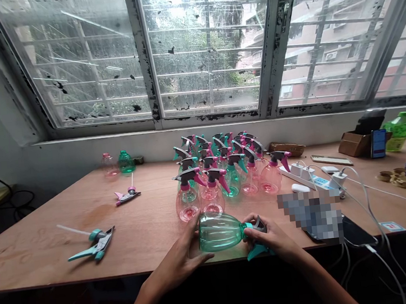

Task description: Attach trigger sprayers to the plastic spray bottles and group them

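A clear green spray bottle (219, 231) lies on its side near the front edge of the wooden table (52, 235). My left hand (182, 255) cups its body, fingers wrapped round the base end. My right hand (270, 239) is closed on the teal and grey trigger head (257, 238) at the bottle's neck. Just behind stands a cluster of several pink and green spray bottles (223, 174) with trigger heads fitted.
Two loose trigger heads, a teal one (93, 246) and a pink one (127, 195), lie to the left. Two capless bottles (119, 163) stand at the back left. A power strip with cables (314, 179), a phone (356, 232) and a cardboard box (356, 143) occupy the right.
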Available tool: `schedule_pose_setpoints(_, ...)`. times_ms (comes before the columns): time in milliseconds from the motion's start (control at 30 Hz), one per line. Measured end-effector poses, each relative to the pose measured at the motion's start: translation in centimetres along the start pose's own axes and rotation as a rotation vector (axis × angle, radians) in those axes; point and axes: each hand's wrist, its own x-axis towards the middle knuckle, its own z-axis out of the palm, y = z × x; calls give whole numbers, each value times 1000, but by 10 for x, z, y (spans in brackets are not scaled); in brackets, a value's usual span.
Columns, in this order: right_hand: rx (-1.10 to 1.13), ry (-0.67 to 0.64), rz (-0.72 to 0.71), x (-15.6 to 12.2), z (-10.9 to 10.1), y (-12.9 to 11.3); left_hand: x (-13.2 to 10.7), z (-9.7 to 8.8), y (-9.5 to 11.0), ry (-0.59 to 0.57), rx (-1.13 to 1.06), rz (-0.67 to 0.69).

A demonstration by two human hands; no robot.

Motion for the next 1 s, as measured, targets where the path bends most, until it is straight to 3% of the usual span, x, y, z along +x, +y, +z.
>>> schedule_pose_setpoints(167, 9, 2, -8, 1, 0, -1, 1, 1, -6, -22, -45, 19)
schedule_pose_setpoints(367, 1, -1, -8, -1, 1, -4, 1, -1, 2, -29, -59, 11)
schedule_pose_setpoints(533, -19, 14, 2, -2, 2, -7, 0, 0, 1, 13, 57, -3)
schedule_pose_setpoints(733, -22, 5, 17, -3, 3, -8, 0, 1, -5, -20, 3, -2)
schedule_pose_setpoints(1000, -32, 15, 11, -1, 2, -6, 1, -2, 4, -5, 81, -25)
